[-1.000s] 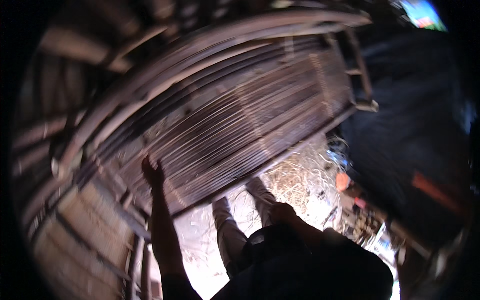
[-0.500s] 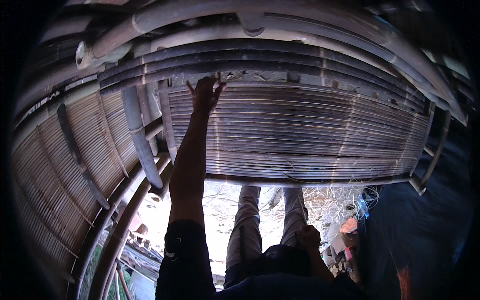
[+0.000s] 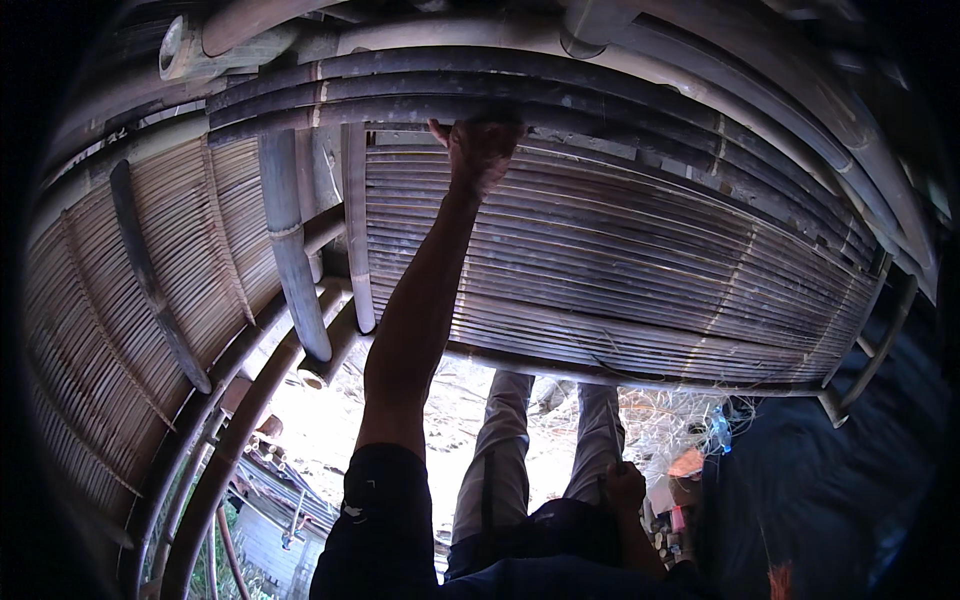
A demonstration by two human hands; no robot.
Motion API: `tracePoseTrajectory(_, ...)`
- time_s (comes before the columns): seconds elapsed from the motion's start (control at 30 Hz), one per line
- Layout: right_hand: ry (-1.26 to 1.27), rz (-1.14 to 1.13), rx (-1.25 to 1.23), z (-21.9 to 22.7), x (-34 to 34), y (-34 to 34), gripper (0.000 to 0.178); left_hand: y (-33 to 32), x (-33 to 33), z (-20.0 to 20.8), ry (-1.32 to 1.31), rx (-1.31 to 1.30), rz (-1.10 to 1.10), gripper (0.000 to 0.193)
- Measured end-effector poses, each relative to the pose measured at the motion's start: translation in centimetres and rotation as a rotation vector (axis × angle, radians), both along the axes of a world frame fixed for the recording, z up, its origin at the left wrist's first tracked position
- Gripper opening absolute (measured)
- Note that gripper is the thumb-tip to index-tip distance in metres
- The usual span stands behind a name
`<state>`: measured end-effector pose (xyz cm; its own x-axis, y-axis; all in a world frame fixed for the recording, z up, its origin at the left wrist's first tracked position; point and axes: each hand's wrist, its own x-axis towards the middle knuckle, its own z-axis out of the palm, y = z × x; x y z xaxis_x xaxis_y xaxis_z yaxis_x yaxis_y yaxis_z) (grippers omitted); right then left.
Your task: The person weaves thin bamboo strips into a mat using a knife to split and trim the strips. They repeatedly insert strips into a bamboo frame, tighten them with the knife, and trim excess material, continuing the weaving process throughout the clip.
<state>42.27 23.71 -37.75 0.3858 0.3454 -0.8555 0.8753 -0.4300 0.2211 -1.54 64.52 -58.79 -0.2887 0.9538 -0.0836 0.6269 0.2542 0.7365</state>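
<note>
My left hand [image 3: 482,150] is raised overhead, its fingers curled over a dark horizontal bamboo pole [image 3: 640,112] along the top of a slatted bamboo panel [image 3: 620,270]. The bare forearm runs down to a black sleeve [image 3: 385,510]. My right hand [image 3: 626,486] rests low on my right thigh, fingers curled, with nothing visible in it. My legs in grey trousers [image 3: 500,460] stretch out below the panel.
A second woven bamboo panel [image 3: 110,340] curves away on the left. Thick upright bamboo posts [image 3: 290,250] stand between the two panels. Sunlit ground with dry straw [image 3: 660,415] lies below. A dark shaded mass [image 3: 820,480] fills the lower right.
My left hand has risen from the slats of the panel to the dark pole above it and closed on it. The view has swung toward the panel.
</note>
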Motion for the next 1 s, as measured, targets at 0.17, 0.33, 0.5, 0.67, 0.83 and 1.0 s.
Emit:
tracePoseTrajectory(0.17,0.007,0.046,0.032,0.4,-0.7,0.7,0.040,-0.2,0.0,0.2,0.041,0.002,-0.020,0.022)
tracePoseTrajectory(0.33,0.007,0.014,0.026,0.6,-1.4,1.3,0.038,-0.8,0.4,0.3,0.022,-0.065,0.017,0.029)
tracePoseTrajectory(0.5,0.051,0.012,0.029,0.4,-1.2,1.1,0.039,-1.5,0.5,0.2,0.013,-0.037,0.024,0.032)
tracePoseTrajectory(0.67,-0.005,-0.014,-0.001,0.0,-1.1,0.6,0.039,-2.1,0.4,0.3,0.146,-0.123,-0.020,0.031)
tracePoseTrajectory(0.83,0.008,-0.047,0.032,0.4,-1.9,0.6,0.037,-2.0,0.3,0.8,0.100,-0.203,-0.023,0.032)
tracePoseTrajectory(1.0,0.027,-0.079,0.049,0.6,-2.1,0.9,0.036,-2.1,-0.1,1.0,0.153,-0.312,-0.071,0.037)
